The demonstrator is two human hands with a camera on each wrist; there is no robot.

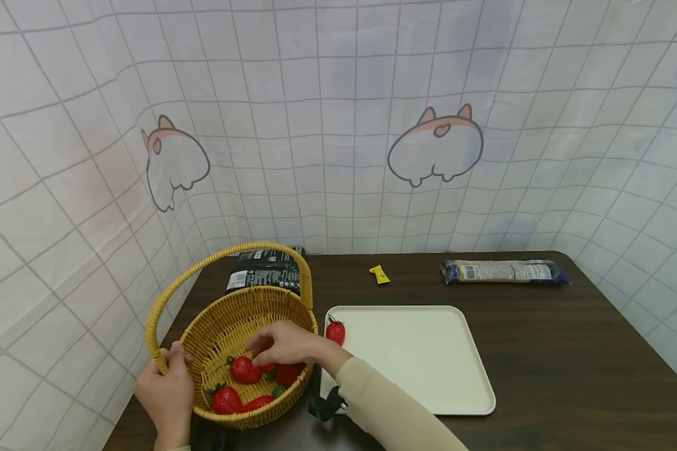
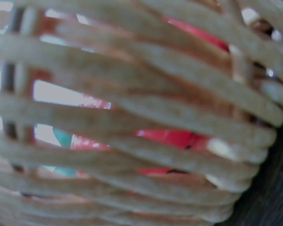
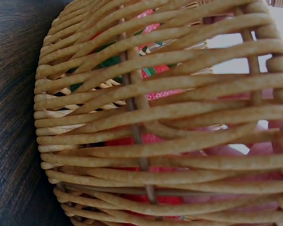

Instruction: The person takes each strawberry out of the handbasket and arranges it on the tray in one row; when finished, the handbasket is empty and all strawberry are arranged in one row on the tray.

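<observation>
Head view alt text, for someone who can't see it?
A person's right hand reaches among strawberries in a yellow wicker basket, while the left hand grips its handle. To the right, one strawberry lies at the far left corner of a white tray.

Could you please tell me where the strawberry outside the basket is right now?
In the head view, that strawberry lies at the far left corner of the white tray, just right of the wicker basket.

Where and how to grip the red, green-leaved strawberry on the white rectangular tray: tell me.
Pinch the red strawberry across its rounded middle, probably from above and the right: leaves cap its far end, the yellow wicker basket stands close left, and bare white tray lies right.
</observation>
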